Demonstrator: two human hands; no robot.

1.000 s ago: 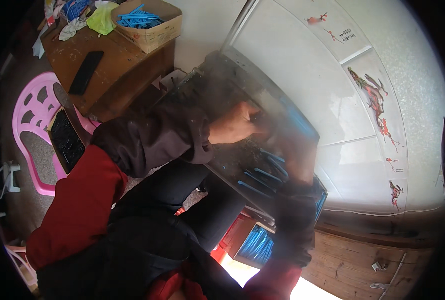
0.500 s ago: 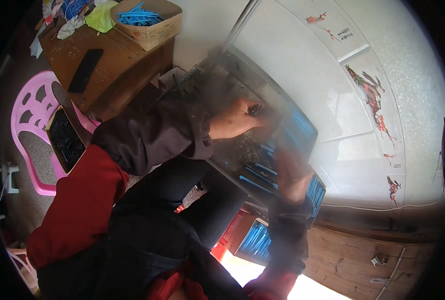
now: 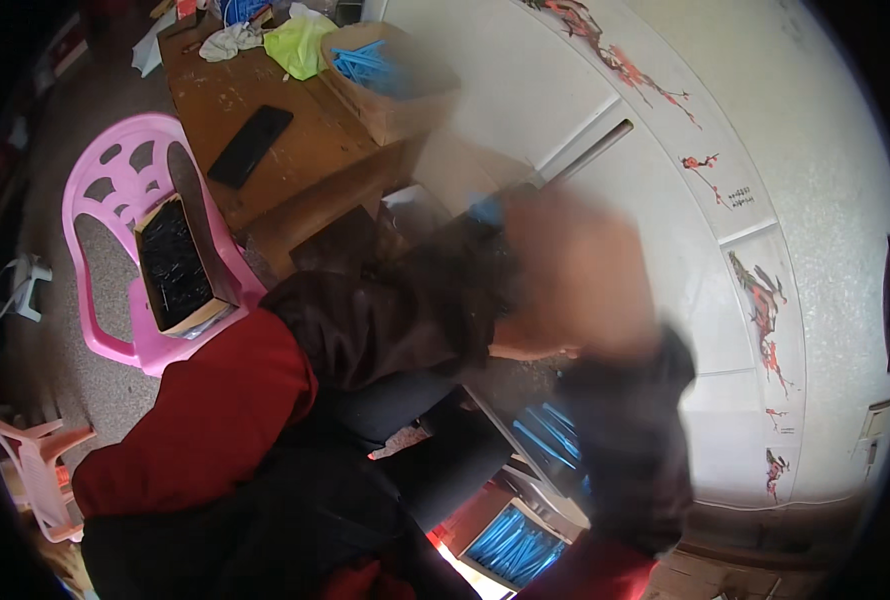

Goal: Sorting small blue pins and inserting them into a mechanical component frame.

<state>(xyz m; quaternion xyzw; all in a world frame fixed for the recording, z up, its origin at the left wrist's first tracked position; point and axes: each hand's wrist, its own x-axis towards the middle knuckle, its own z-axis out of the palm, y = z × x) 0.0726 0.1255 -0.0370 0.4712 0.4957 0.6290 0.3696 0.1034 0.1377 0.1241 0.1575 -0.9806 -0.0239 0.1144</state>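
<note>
My left hand (image 3: 527, 335) and my right hand (image 3: 605, 265) are close together above the dark work tray, my right hand reaching farther forward. Motion smears both, so their fingers and anything in them cannot be made out. A small blurred blue patch (image 3: 487, 208) shows just beyond them; its kind is unclear. Nearer me, several thin blue sticks (image 3: 550, 432) lie side by side on the tray (image 3: 510, 415), partly covered by my right forearm. Below the tray's near edge stands a carton (image 3: 472, 535) filled with similar blue sticks (image 3: 520, 548).
On the brown desk (image 3: 235, 90) at far left stand a carton (image 3: 395, 120) of blue sticks, a dark phone-like slab (image 3: 251, 146) and a yellow-green bag (image 3: 298, 45). A pink chair (image 3: 130, 140) bears a box of black thin pieces (image 3: 172, 265). White panels (image 3: 685, 270) rise behind the tray.
The view has turned, shifting the chair and desk rightward. My right hand has moved forward from over the blue sticks to beside my left hand. My left hand's fingers, bent around something dark before, are now blurred.
</note>
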